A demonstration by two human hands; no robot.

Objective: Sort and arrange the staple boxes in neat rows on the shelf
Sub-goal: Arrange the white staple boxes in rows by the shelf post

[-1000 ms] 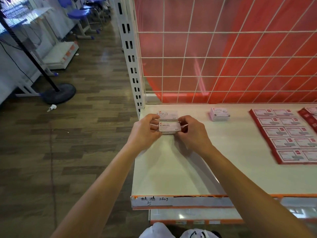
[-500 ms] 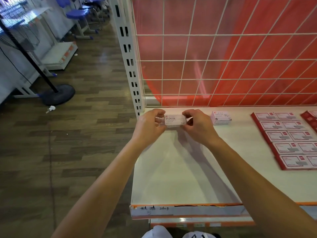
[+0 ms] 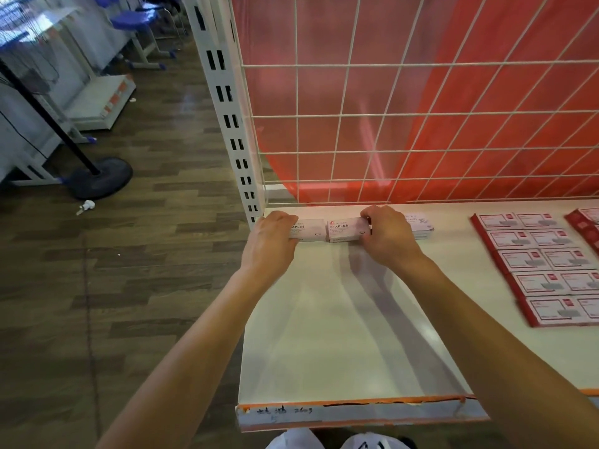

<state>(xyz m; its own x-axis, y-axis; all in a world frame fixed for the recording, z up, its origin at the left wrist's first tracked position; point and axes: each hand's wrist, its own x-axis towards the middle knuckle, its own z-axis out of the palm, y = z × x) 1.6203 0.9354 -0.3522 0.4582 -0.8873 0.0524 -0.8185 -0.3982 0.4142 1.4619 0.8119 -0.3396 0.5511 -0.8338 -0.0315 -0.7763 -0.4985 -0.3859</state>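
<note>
Two white staple boxes lie side by side at the back left corner of the cream shelf (image 3: 340, 335). My left hand (image 3: 270, 244) grips the left staple box (image 3: 308, 230) at its left end. My right hand (image 3: 385, 236) grips the right staple box (image 3: 345, 230) at its right end. The two boxes almost touch, with a thin gap between them. Just right of my right hand a small stack of staple boxes (image 3: 419, 225) stands partly hidden behind it.
Red-edged staple boxes (image 3: 544, 264) lie flat in two neat columns at the shelf's right, with more red boxes (image 3: 586, 225) at the frame edge. A white wire grid (image 3: 389, 124) over red backing closes the back. A slotted upright (image 3: 227, 108) marks the shelf's left end.
Both hands moved from the middle left of the shelf to the back edge. The boxes, held one behind the other before, now lie side by side in a row.
</note>
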